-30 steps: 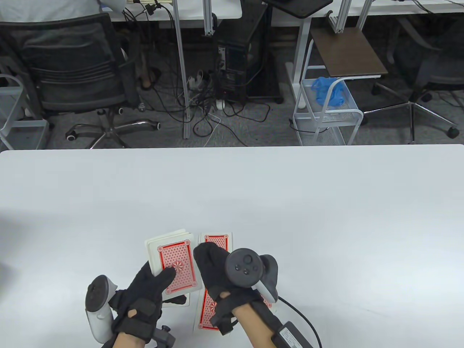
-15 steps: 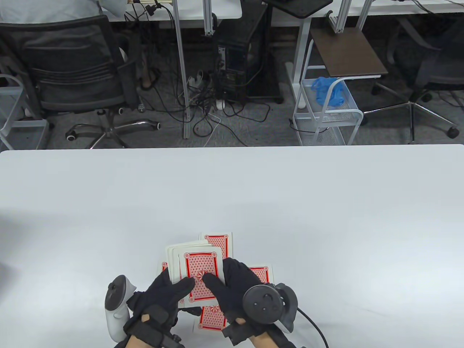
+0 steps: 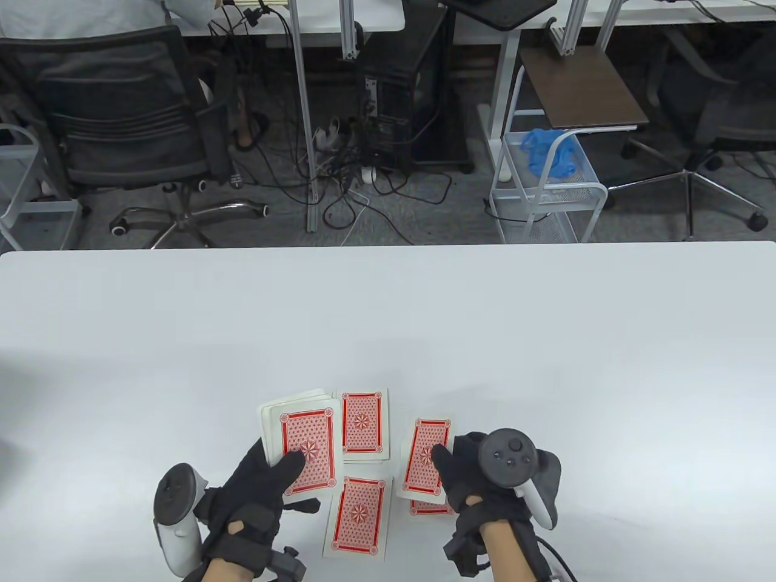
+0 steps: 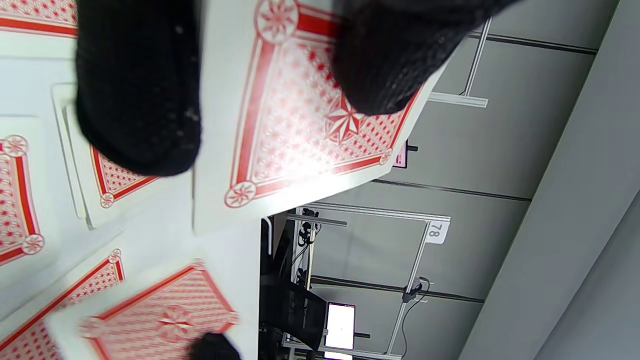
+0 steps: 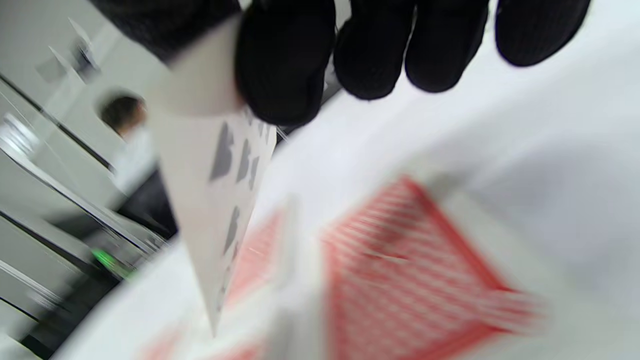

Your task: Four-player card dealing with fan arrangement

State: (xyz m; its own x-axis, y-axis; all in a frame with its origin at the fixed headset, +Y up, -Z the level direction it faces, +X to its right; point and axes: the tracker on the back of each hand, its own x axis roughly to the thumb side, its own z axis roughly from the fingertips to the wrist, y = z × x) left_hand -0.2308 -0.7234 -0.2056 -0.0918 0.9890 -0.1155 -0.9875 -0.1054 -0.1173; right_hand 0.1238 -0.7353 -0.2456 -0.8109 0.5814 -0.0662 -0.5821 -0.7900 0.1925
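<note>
My left hand (image 3: 284, 471) holds the red-backed deck (image 3: 303, 439) face down, thumb on the top card; the left wrist view shows the deck (image 4: 300, 125) under my thumb. My right hand (image 3: 447, 465) pinches a single card (image 3: 426, 454) by its near end, just above another card (image 3: 431, 508) lying at the right. In the right wrist view the pinched card (image 5: 215, 200) shows black pips on its face. One dealt card (image 3: 362, 423) lies beside the deck and another card (image 3: 357, 516) lies near the front edge, both face down.
The white table (image 3: 388, 315) stretches far and wide beyond the cards. A card corner shows under my left hand (image 3: 300, 504). Beyond the far edge are an office chair (image 3: 121, 121), cables and a wire cart (image 3: 545, 188).
My right hand drew a card off the deck and carried it right, over the right-hand card. My left hand moved the deck back left, uncovering the two middle cards.
</note>
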